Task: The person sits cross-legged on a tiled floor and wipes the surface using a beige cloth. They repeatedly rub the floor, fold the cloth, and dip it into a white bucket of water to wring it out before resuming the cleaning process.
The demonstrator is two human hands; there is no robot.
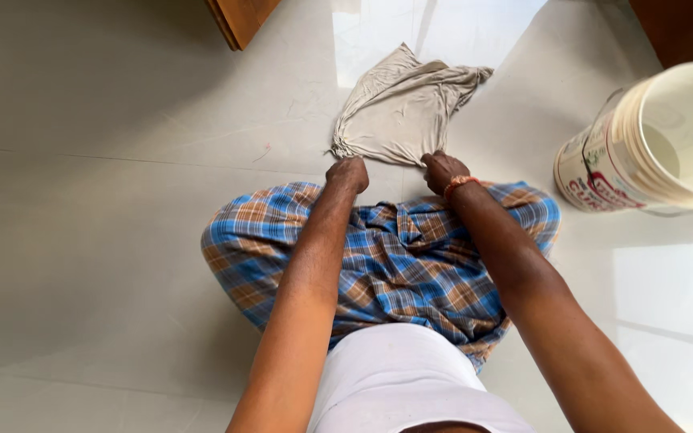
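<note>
Head view shows a limp, light beige cloth (405, 108) crumpled on the pale tiled floor (106, 200), its near edge, the natural hold, clenched by left hand (348, 173) and right hand (441, 169), a white bucket (651, 144) nearby.

Indoor domestic setting, most likely a room in a home. Floor (106, 240) of large glossy pale tiles with thin grout lines, daylight reflected in bright patches. Polished brown wooden furniture (238, 18) at the top edge, more dark wood (679, 28) in the top right corner. A white plastic bucket (659, 144) and a crumpled grey cloth (403, 108) sit directly on the floor.
</note>
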